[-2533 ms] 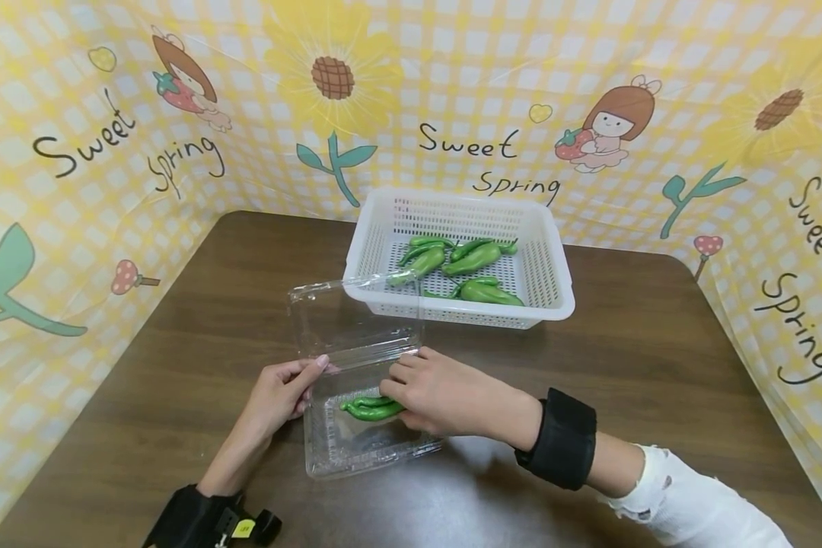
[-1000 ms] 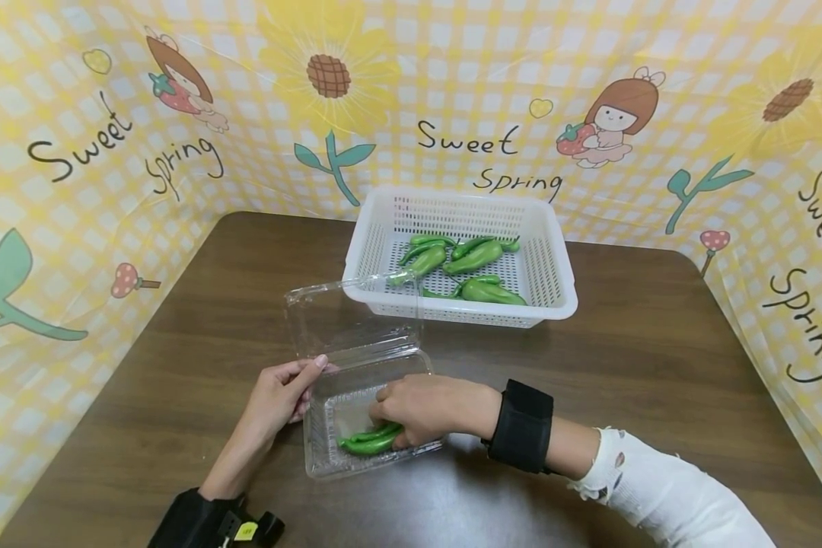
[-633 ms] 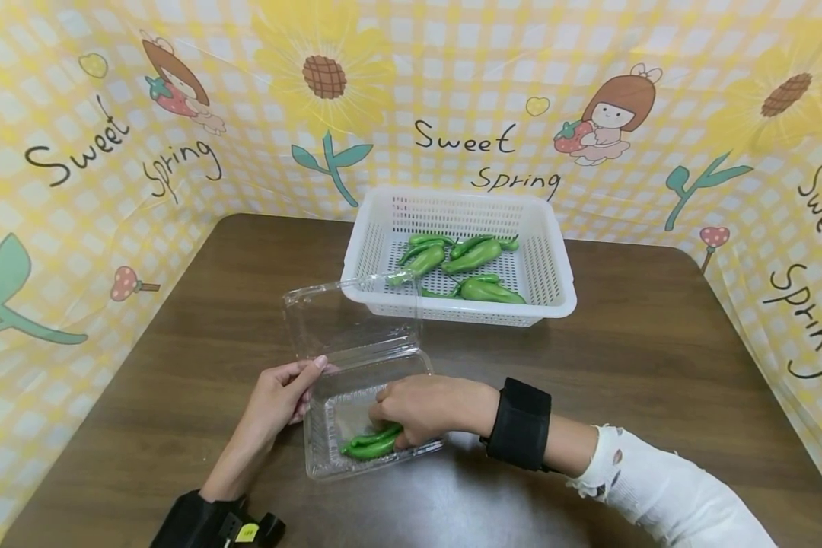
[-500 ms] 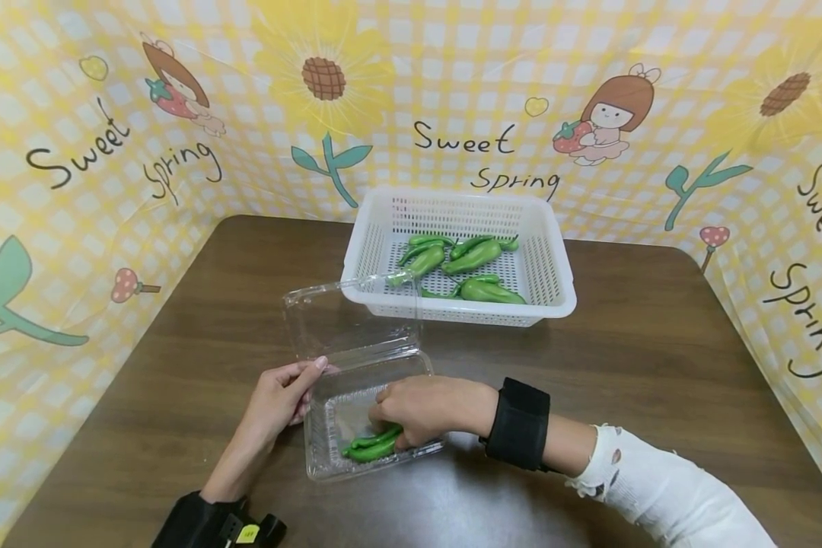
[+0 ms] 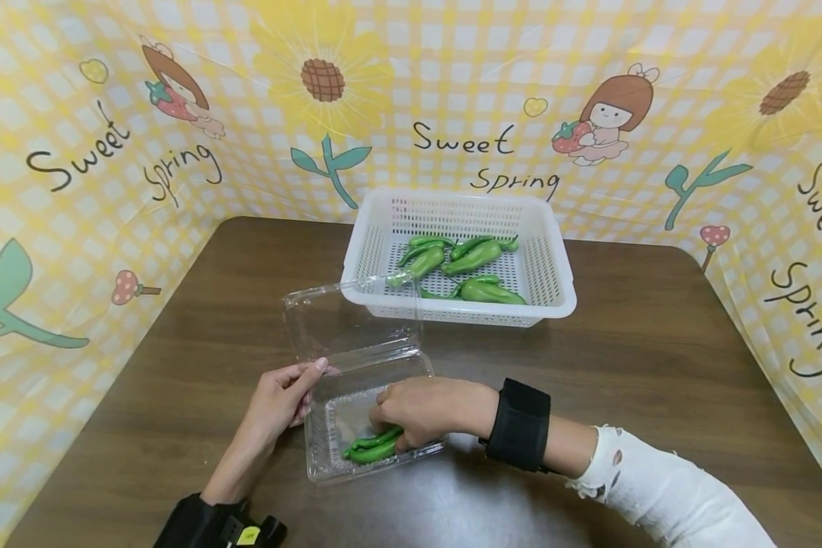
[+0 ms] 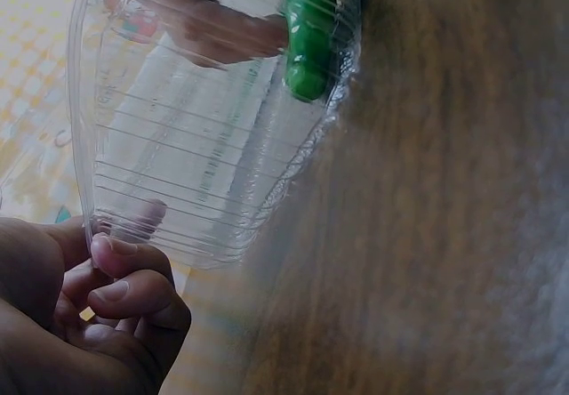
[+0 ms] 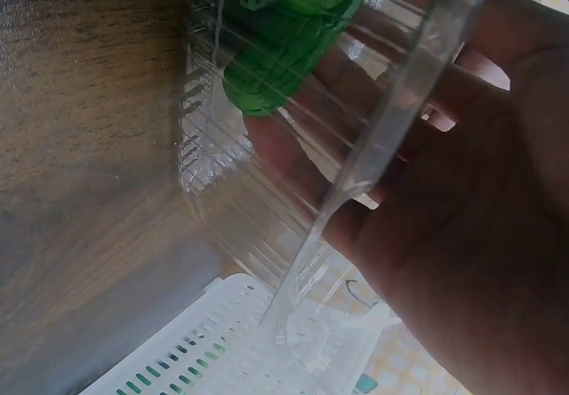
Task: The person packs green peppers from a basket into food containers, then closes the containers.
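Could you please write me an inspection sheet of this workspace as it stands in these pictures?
Surface: dark wooden table.
Job's things: open clear plastic clamshell box, lid raised, green peppers inside.
Clutter: white perforated basket holding more green peppers.
Grippers: left hand pinches the box's left rim; right hand holds the peppers in the box.
Cables: nothing seen.
Surroundings: yellow checked "Sweet Spring" backdrop on three sides.

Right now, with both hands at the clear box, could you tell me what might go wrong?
1. The lid stands open, leaning on the basket; it might drop onto the right hand.
2. The left hand holds only the box at its rim, so this light box might slide.
3. Pulling out could drag the peppers along.
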`<state>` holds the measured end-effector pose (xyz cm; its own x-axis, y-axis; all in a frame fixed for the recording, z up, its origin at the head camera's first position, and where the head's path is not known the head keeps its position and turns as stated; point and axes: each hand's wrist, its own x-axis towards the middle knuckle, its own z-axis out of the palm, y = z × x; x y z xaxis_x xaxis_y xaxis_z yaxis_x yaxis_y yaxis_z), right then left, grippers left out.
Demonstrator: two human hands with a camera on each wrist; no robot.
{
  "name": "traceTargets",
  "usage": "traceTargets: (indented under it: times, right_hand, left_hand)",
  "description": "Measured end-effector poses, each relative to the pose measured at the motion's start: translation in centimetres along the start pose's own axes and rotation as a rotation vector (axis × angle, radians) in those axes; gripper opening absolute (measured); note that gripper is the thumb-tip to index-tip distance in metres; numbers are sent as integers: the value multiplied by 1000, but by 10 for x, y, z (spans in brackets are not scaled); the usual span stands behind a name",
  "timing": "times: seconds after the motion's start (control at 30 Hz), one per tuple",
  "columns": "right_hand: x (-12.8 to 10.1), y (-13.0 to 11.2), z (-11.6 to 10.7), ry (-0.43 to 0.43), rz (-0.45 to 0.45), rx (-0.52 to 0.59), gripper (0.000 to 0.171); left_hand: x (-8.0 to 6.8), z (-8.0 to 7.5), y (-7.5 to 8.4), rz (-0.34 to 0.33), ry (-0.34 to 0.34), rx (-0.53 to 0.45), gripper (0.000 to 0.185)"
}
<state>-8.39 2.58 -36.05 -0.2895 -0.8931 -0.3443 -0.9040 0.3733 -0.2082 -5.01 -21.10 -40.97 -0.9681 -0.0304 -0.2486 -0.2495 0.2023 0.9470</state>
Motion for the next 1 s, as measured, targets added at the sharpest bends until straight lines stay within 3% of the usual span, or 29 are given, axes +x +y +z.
traceTargets:
  times: [0.33,1.0]
  right_hand:
    - [-1,0,-2,-5,0,19,18]
    - [-3,-1,-6,15,29,58,17]
  left_hand:
    - [1,0,-1,34,4,8,48]
    - [1,-2,-2,23,-5,8,49]
